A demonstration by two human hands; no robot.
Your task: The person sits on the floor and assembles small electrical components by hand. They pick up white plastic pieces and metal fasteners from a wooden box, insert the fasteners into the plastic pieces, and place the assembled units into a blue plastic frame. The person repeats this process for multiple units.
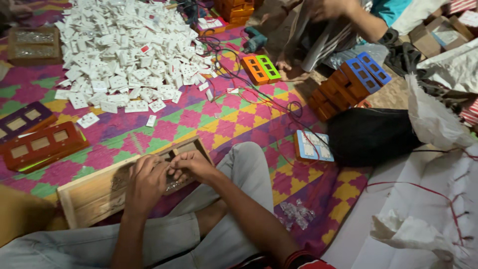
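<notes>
My left hand (145, 180) and my right hand (195, 165) meet over a shallow wooden tray (89, 192) that rests on the mat against my knee. The fingers of both hands are pinched together on something small at the tray's middle; what it is cannot be made out. Small shiny parts lie in the tray under my hands. A big heap of white switch and socket pieces (127, 50) lies on the mat beyond the tray.
Brown and purple frame plates (40, 144) lie at left. Orange, green and blue frames (261, 68) and a stack (346, 84) sit ahead, beside a black bag (373, 135), cables and white sacks (438, 199). Another person's arm (348, 15) reaches in at the top.
</notes>
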